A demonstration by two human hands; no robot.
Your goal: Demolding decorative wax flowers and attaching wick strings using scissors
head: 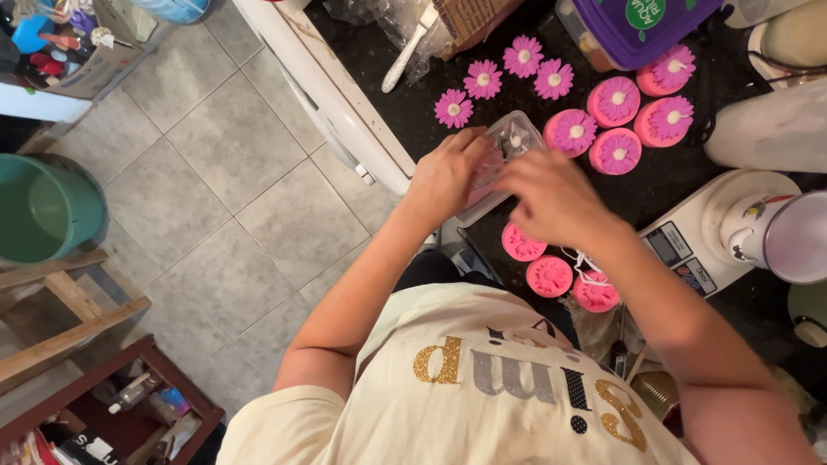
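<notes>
My left hand (446, 176) grips the near end of a small clear plastic container (508, 146) on the dark countertop (405, 82). My right hand (556, 198) hovers over the container's other side with fingers curled; whether it holds something is hidden. Several pink flower-shaped pieces (482, 79) with white centres lie just beyond the container. Round pink pieces topped with flowers (614, 102) sit to the right, and three plain pink round ones (549, 275) lie near my right forearm.
A white kitchen scale (693, 250) with a cup (788, 234) on it stands right. A purple-lidded tub (637, 30) sits at the back. A white spatula (407, 52) lies by plastic wrap. On the tiled floor: a green bucket (47, 207) and wooden frames (69, 319).
</notes>
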